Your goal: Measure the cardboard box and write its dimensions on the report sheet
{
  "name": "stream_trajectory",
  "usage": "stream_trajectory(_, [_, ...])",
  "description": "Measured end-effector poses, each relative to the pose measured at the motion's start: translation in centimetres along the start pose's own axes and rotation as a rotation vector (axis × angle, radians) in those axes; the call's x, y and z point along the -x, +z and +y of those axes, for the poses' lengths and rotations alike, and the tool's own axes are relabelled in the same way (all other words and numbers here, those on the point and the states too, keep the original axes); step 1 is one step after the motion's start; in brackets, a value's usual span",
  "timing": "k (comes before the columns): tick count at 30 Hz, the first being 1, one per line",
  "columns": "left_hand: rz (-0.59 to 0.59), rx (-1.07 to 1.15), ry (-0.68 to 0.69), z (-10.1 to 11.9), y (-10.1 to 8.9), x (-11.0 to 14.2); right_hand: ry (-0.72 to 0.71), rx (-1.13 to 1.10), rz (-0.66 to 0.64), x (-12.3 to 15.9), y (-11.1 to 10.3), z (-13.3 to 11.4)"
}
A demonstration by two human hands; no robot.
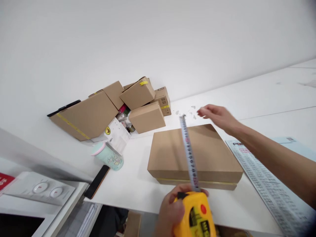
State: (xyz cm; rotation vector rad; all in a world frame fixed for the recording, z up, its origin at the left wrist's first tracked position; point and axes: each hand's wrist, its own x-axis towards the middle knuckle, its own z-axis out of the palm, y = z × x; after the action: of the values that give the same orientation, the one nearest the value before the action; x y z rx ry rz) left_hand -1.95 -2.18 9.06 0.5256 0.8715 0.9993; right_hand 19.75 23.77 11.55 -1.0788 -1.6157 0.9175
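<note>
My left hand (171,210) is wrapped round a yellow tape measure (195,215) with a red button, low in the view. Its metal blade (188,151) sticks out away from me, over a closed brown cardboard box (170,148). The hooked end of the blade is free, near the box's far edge; I cannot tell whether the blade touches the lid. To the right of that end, my right hand (219,118) hovers above the far right corner of the box. Its fingers are loosely bent, with nothing visible in them.
A printed sheet (269,177) lies right of the box on the white table (138,187). At the back left are several cardboard boxes (146,118), a mint cup with a pink lid (111,158) and a white packet (117,136). A black flat object (97,181) lies at the left edge.
</note>
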Motion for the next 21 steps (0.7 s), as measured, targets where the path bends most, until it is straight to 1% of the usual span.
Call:
stream_trajectory(1, [0.025,-0.031,0.037,0.4,-1.0,1.0,0.013,-0.041,0.100,1.2,-0.9,0.0])
stream_trajectory(2, [0.092,-0.059,0.122,0.8,-2.0,2.1,0.041,-0.057,0.163,2.7,-1.8,0.2])
stream_trajectory(3, [0.182,-0.080,0.215,1.1,-3.1,3.1,0.098,-0.015,0.145,4.3,-2.8,0.8])
stream_trajectory(4, [0.282,-0.100,0.299,1.2,-4.1,4.0,0.154,0.035,0.166,6.0,-3.6,1.5])
stream_trajectory(5, [0.380,-0.127,0.382,1.1,-5.1,4.7,0.213,0.077,0.132,7.9,-4.4,2.5])
stream_trajectory(7, [0.542,-0.170,0.492,0.7,-6.8,5.0,0.280,0.100,0.073,11.4,-5.2,4.6])
stream_trajectory(8, [0.594,-0.191,0.520,0.4,-7.4,4.7,0.307,0.108,0.028,12.9,-5.2,5.6])
stream_trajectory(9, [0.620,-0.207,0.526,0.0,-7.9,4.1,0.285,0.068,-0.002,14.3,-5.0,6.4])
stream_trajectory(10, [0.620,-0.217,0.514,-0.2,-8.2,3.4,0.242,0.030,-0.033,15.4,-4.6,7.0])
stream_trajectory(11, [0.596,-0.223,0.495,-0.3,-8.3,2.7,0.189,0.007,-0.065,16.3,-4.1,7.2])
stream_trajectory(13, [0.521,-0.238,0.461,0.0,-8.0,1.7,0.093,0.020,-0.101,17.1,-3.0,6.8])
stream_trajectory(14, [0.485,-0.247,0.452,0.5,-7.7,1.3,0.072,0.054,-0.098,17.0,-2.5,6.1])
stream_trajectory(17, [0.414,-0.279,0.453,2.8,-6.4,0.9,0.100,0.150,-0.011,15.2,-2.0,3.4])
stream_trajectory(19, [0.367,-0.296,0.477,4.7,-5.3,0.6,0.129,0.200,0.080,12.9,-2.2,1.7])
stream_trajectory(21, [0.339,-0.317,0.533,6.1,-4.1,0.1,0.135,0.245,0.176,10.4,-2.4,0.5])
